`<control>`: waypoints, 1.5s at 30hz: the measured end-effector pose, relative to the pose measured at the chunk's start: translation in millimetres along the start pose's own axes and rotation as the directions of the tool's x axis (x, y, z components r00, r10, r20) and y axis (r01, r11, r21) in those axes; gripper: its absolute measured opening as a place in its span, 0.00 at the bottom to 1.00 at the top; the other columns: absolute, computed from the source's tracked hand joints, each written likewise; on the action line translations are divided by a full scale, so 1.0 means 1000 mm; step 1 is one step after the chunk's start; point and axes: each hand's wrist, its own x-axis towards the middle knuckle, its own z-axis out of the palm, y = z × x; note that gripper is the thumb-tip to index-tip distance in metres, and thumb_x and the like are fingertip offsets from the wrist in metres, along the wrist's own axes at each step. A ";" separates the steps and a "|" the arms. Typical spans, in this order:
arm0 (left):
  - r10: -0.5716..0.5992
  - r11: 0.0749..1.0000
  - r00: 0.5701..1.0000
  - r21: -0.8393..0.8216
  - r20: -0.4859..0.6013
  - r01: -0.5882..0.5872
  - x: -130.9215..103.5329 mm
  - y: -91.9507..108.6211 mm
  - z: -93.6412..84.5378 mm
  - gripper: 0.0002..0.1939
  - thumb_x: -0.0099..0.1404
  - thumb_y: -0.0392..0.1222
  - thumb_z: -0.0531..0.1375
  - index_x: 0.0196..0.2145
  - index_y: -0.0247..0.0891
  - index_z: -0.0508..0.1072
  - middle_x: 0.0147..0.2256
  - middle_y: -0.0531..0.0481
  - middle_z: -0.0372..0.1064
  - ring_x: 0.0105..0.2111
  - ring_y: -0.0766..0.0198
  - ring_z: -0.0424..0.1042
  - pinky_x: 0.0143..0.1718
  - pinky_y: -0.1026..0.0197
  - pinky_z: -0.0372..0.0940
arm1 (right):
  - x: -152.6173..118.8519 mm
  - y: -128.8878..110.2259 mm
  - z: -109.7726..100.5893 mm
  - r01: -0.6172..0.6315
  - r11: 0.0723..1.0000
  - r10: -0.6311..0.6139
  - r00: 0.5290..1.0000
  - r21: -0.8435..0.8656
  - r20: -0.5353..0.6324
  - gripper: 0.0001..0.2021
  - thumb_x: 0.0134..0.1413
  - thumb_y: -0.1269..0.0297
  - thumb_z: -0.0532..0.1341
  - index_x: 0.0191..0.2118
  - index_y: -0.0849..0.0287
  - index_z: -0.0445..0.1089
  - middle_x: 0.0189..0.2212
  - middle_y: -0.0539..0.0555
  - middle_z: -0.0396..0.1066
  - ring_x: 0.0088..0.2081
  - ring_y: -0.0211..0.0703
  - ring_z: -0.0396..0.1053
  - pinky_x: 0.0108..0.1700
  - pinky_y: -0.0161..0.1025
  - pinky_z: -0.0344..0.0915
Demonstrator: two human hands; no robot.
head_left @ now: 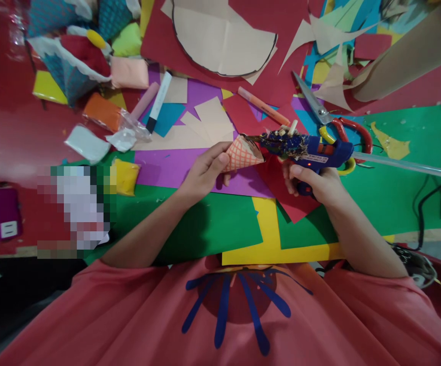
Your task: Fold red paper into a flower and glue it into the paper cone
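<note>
Gluing paper cone (241, 155), glue gun (312, 151)

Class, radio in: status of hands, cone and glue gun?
Left hand holds cone. Right hand grips glue gun, nozzle at cone's mouth. Scissors behind gun.

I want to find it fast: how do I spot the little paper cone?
Start at the big green sheet and follow the person's left hand. Its fingers pinch the little cone, right where the blue glue gun in the right hand points. It alone is orange with a criss-cross waffle grid; nearby papers are flat and plain.
</note>
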 end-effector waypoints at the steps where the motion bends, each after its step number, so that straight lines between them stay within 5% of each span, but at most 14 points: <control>1: -0.002 1.000 1.000 0.003 -0.002 0.002 0.000 0.000 0.000 0.25 0.69 0.61 0.52 0.45 0.34 0.70 0.23 0.54 0.64 0.16 0.74 0.63 0.18 0.69 0.58 | 0.000 0.000 0.000 0.001 1.000 -0.001 1.000 0.000 0.003 0.20 0.49 0.45 0.66 0.23 0.57 0.66 0.19 0.48 0.67 0.17 0.33 0.64 0.18 0.34 0.60; 20: -0.109 0.993 0.994 -0.035 -0.005 0.108 0.000 0.008 0.004 0.29 0.66 0.67 0.49 0.29 0.36 0.67 0.16 0.58 0.54 0.14 0.75 0.50 0.12 0.68 0.45 | -0.003 -0.002 0.002 -0.003 1.000 0.003 1.000 -0.027 0.009 0.19 0.51 0.49 0.66 0.23 0.57 0.64 0.16 0.48 0.65 0.17 0.34 0.63 0.19 0.35 0.60; 27: 0.029 0.982 0.999 -0.187 0.023 -0.024 0.000 -0.001 0.004 0.21 0.67 0.61 0.55 0.43 0.39 0.66 0.19 0.61 0.50 0.14 0.76 0.45 0.13 0.70 0.41 | -0.003 -0.002 0.002 0.009 1.000 -0.009 1.000 -0.018 0.016 0.18 0.50 0.48 0.66 0.25 0.57 0.66 0.17 0.47 0.67 0.17 0.34 0.64 0.19 0.34 0.60; 31: 0.004 0.990 1.000 -0.142 0.012 -0.003 -0.001 -0.007 0.002 0.23 0.60 0.56 0.64 0.45 0.43 0.62 0.22 0.61 0.57 0.15 0.78 0.49 0.15 0.72 0.45 | -0.003 -0.004 0.002 0.006 1.000 -0.006 1.000 -0.026 0.019 0.18 0.49 0.46 0.66 0.26 0.57 0.67 0.16 0.47 0.67 0.16 0.34 0.64 0.19 0.34 0.60; 36: 0.001 0.995 0.999 -0.100 0.037 0.002 -0.001 -0.010 0.000 0.24 0.63 0.59 0.60 0.50 0.43 0.62 0.24 0.58 0.62 0.17 0.74 0.59 0.16 0.71 0.52 | -0.003 -0.008 0.003 0.000 0.999 0.000 1.000 -0.041 0.007 0.17 0.50 0.47 0.66 0.28 0.57 0.68 0.15 0.47 0.67 0.16 0.34 0.64 0.19 0.34 0.61; 41: 0.049 0.998 0.997 0.041 -0.067 -0.046 0.000 -0.001 0.001 0.24 0.65 0.62 0.56 0.47 0.40 0.69 0.33 0.50 0.68 0.26 0.70 0.66 0.28 0.66 0.63 | -0.003 -0.008 0.003 0.005 0.999 -0.005 1.000 -0.040 0.011 0.19 0.49 0.44 0.66 0.27 0.56 0.68 0.16 0.47 0.67 0.17 0.35 0.65 0.19 0.34 0.61; 45: 0.061 0.995 0.997 0.086 -0.043 -0.057 -0.001 0.002 0.000 0.25 0.67 0.63 0.53 0.47 0.38 0.69 0.30 0.50 0.67 0.26 0.69 0.66 0.27 0.67 0.62 | -0.002 -0.009 0.003 -0.012 0.999 0.013 1.000 -0.048 0.019 0.20 0.48 0.43 0.66 0.28 0.57 0.68 0.15 0.47 0.67 0.17 0.35 0.64 0.19 0.35 0.61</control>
